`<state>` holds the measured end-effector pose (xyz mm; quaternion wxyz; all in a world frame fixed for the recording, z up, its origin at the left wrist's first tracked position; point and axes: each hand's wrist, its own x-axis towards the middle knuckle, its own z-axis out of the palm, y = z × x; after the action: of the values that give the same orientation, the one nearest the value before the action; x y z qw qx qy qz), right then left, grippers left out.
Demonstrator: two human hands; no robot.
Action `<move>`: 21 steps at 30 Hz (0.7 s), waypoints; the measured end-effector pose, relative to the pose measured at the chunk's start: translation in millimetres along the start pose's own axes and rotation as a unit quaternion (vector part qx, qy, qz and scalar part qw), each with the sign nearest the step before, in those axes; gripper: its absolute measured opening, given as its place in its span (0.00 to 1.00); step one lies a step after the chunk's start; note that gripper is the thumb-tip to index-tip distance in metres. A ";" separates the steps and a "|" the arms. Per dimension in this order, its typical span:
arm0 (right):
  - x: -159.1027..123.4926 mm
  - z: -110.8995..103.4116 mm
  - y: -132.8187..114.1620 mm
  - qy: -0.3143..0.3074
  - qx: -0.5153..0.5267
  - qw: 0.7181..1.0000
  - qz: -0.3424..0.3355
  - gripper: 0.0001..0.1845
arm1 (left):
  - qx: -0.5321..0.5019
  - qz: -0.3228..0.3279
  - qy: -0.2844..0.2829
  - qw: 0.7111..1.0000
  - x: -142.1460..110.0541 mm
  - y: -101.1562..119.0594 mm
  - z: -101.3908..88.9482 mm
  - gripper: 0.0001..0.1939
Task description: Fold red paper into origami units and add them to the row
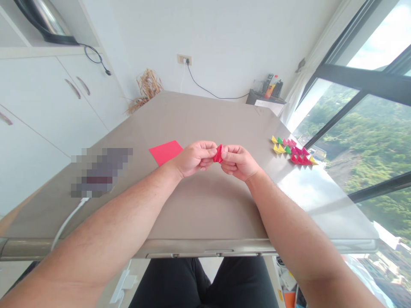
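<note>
Both hands, left (196, 158) and right (239, 162), pinch the small red folded paper (218, 155) between them above the table (208, 209) | looks part-folded, final shaping perhaps left; red sheet (165, 152) lies flat, coloured folded pieces (299, 159) stand finished | grey tabletop, white wall (224, 38), window right

I count one folded red piece (218, 154), one red sheet (166, 152), two green pieces (288, 150), several yellow pieces (277, 149) and pink pieces (297, 159), too small to number
</note>
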<state>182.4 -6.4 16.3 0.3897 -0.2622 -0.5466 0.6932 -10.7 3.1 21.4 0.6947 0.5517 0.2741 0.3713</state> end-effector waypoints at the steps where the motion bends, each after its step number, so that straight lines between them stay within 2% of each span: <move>1: 0.0 0.2 -0.3 0.004 -0.006 1.000 0.002 0.17 | 0.008 0.002 0.003 1.000 0.2 -0.2 0.3 0.13; 4: 0.3 0.4 -0.7 0.020 -0.011 1.000 0.002 0.16 | 0.028 0.014 0.013 0.999 1.1 -0.9 0.2 0.13; 10: 2.0 0.7 -2.0 0.062 -0.050 0.997 0.025 0.15 | 0.145 0.076 0.065 0.984 3.5 -3.1 -2.4 0.10; 16: 1.3 3.8 -5.0 0.071 -0.055 0.995 0.032 0.17 | 0.141 0.073 0.067 0.985 3.0 -1.6 -0.8 0.10; 21: 1.2 0.9 -4.0 0.049 -0.054 0.997 0.036 0.19 | 0.160 0.079 0.071 0.981 2.7 -2.1 -1.0 0.10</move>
<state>182.1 -5.6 20.4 0.3760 -0.3357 -0.5537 0.6628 -9.5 5.6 19.2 0.5449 0.6478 0.3337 0.4148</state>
